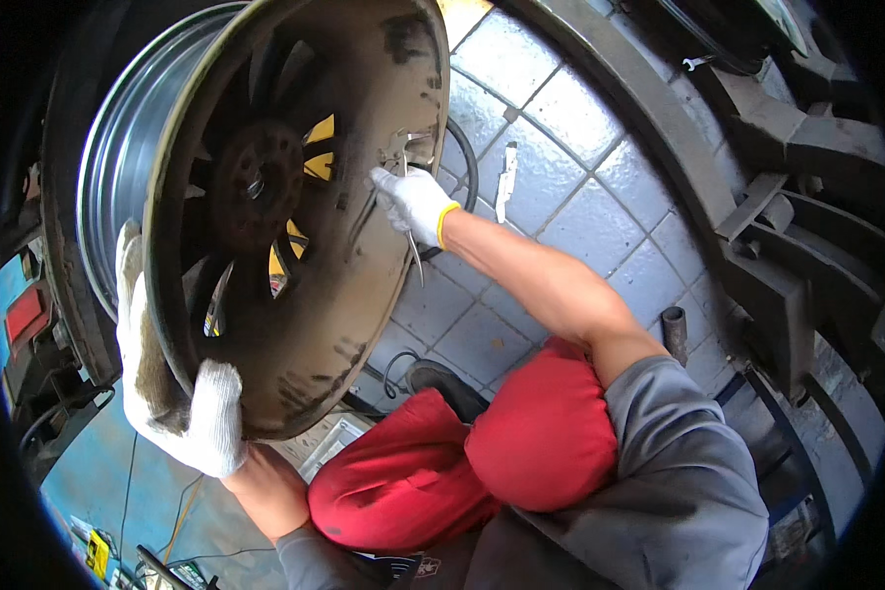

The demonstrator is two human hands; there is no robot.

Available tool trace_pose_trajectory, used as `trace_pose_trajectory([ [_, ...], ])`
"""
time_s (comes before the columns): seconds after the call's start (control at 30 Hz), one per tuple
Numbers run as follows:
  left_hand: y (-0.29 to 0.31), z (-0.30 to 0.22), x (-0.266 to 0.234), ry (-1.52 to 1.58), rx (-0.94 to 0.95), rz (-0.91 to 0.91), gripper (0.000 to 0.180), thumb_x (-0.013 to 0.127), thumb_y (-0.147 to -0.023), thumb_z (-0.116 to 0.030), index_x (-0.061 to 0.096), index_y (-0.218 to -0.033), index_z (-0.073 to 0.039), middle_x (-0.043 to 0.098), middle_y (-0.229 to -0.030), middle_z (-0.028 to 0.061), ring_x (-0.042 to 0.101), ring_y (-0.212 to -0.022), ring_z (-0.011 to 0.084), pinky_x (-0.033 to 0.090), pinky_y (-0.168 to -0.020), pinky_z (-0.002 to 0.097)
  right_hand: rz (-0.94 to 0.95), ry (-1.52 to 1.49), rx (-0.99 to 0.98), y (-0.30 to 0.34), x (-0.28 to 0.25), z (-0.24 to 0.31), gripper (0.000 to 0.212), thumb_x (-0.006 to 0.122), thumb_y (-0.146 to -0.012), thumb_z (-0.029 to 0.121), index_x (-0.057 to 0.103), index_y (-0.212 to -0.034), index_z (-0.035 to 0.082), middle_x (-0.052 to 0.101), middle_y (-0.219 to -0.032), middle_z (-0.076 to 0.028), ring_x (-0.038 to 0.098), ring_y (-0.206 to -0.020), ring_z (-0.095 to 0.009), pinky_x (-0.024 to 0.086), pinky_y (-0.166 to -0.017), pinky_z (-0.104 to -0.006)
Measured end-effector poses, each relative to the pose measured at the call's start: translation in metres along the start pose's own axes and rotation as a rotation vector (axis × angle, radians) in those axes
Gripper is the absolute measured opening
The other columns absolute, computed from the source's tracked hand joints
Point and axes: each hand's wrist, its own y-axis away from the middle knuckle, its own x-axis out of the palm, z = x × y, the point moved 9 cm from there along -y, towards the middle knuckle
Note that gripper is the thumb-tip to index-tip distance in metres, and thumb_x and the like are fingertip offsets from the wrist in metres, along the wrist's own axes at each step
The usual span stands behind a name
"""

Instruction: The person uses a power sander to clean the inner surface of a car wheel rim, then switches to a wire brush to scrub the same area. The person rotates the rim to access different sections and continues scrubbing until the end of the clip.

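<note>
Wheel rim [295, 211] is standing on edge, left hand [182, 393] clenching its lower lip, right hand [413, 202] gripping pliers [410, 231] just above; a slipping tool risks gouging it.

The single head camera looked steeply down, close over a wheel rim [295, 216] and tiled floor [560, 167].

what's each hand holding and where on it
Left hand grips the wheel rim by its lower edge. Right hand holds pliers by the handles.
</note>
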Motion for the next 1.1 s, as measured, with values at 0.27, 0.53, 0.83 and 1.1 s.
trace_pose_trajectory([
  [0.27, -0.003, -0.006, 0.0, -0.056, 0.0, 0.053, 0.084, 0.09, -0.09, -0.035, 0.064, -0.155, 0.011, 0.055, -0.167, 0.0342, 0.052, -0.157, 0.0485, 0.048, -0.127, 0.0575, 0.191, 0.523, -0.144, 0.023, 0.012, 0.052, 0.04, 0.066, -0.115, 0.043, 0.069, -0.09, 0.013, 0.058, -0.068, -0.001, 0.051, -0.055, -0.012, 0.04, -0.052, -0.0327],
  [0.53, -0.011, -0.021, 0.007, -0.131, 0.225, 0.186, 0.064, 0.087, -0.092, -0.014, 0.071, -0.149, 0.009, 0.064, -0.161, 0.0281, 0.056, -0.157, 0.0391, 0.036, -0.133, 0.0495, 0.105, 1.406, -0.52, 0.097, -0.084, 0.161, 0.063, 0.069, -0.108, 0.06, 0.077, -0.141, 0.007, 0.081, -0.123, -0.013, 0.073, -0.111, -0.028, 0.057, -0.1, -0.0433],
  [0.83, 0.049, -0.029, -0.062, -0.236, 0.263, -0.147, 0.058, 0.075, -0.108, -0.041, 0.073, -0.147, 0.002, 0.069, -0.156, 0.0238, 0.063, -0.148, 0.0348, 0.042, -0.13, 0.0462, -0.286, 1.889, -0.125, 0.145, -0.184, 0.188, 0.061, 0.074, -0.105, 0.052, 0.076, -0.14, 0.002, 0.082, -0.127, -0.024, 0.079, -0.119, -0.032, 0.057, -0.105, -0.0425],
  [1.1, 0.335, 0.307, -0.068, -0.306, -1.106, -0.499, 0.095, 0.086, -0.096, -0.056, 0.055, -0.164, 0.001, 0.064, -0.16, 0.0258, 0.062, -0.148, 0.0394, 0.046, -0.126, 0.0464, -0.127, 1.021, -0.5, 0.283, -0.037, 0.296, 0.049, 0.069, -0.116, 0.037, 0.068, -0.152, 0.005, 0.078, -0.127, -0.004, 0.072, -0.102, -0.011, 0.059, -0.09, -0.0288],
])
